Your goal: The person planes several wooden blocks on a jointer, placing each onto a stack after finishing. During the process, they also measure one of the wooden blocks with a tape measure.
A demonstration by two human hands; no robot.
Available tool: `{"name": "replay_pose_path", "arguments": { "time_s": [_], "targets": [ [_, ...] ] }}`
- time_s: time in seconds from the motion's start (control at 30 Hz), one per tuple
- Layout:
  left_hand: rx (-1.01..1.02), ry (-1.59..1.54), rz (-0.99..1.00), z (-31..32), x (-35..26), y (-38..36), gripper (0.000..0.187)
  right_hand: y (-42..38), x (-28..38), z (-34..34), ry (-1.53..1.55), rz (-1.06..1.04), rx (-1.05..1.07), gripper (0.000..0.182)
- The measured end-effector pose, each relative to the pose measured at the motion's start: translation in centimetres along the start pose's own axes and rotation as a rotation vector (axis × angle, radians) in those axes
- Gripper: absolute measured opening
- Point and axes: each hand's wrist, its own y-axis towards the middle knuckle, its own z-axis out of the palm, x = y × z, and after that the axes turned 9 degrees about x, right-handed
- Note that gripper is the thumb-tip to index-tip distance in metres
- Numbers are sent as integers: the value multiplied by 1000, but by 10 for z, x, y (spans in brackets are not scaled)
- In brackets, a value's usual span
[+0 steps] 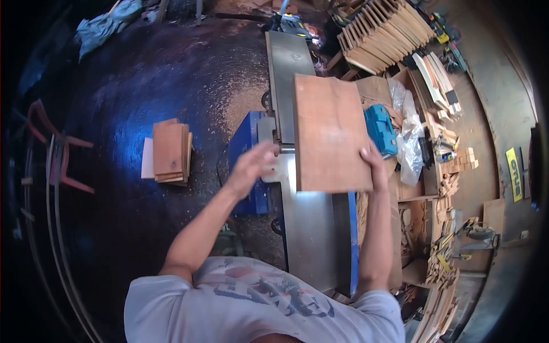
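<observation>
A flat reddish-brown wooden board (pixel 329 131) lies over the steel bed of a jointer machine (pixel 309 228), reaching from the near table across to the far one. My right hand (pixel 373 166) grips the board's near right corner. My left hand (pixel 251 166) hovers blurred just left of the board's near left edge, fingers apart, holding nothing. The machine's blue body (pixel 247 143) shows under my left hand.
A stack of similar boards (pixel 168 151) sits on the sawdust-covered floor at left. A teal tool case (pixel 380 128) and clear plastic bags (pixel 409 137) lie right of the machine. Wooden slats (pixel 383 31) and offcuts (pixel 446 251) crowd the right side.
</observation>
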Motion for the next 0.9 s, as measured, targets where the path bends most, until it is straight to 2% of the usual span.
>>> {"name": "replay_pose_path", "arguments": {
  "time_s": [0.07, 0.1, 0.23, 0.33, 0.53, 0.63, 0.73, 0.77, 0.87, 0.9],
  "targets": [
    [266, -136, 88, 46, -7, -49, 69, -72, -21, 38, 290, -8, -49, 74],
    [345, -35, 126, 60, -6, -69, 72, -105, -42, 49, 427, -6, -40, 72],
    [368, 169, 123, 97, -33, -150, 72, -186, -102, 72, 799, 24, 78, 66],
    [334, 250, 137, 106, -33, -187, 73, -212, -114, 92, 881, 72, 181, 62],
    [259, 263, 194, 98, -33, -223, 71, -226, -134, 127, 899, 59, 202, 63],
    [187, 62, -82, 75, -40, -245, 73, -231, -140, 144, 752, 94, 149, 66],
    [-50, -23, -45, 32, -16, -265, 71, -231, -128, 209, 362, 52, 26, 70],
    [-174, 0, -125, 13, -1, -271, 68, -231, -139, 223, 312, 121, 19, 74],
    [-356, 41, -490, -40, 14, -289, 62, -211, -183, 279, 187, 306, -47, 75],
    [-394, 16, -481, -70, 33, -292, 61, -196, -202, 291, 216, 380, -26, 75]
  ]
}}
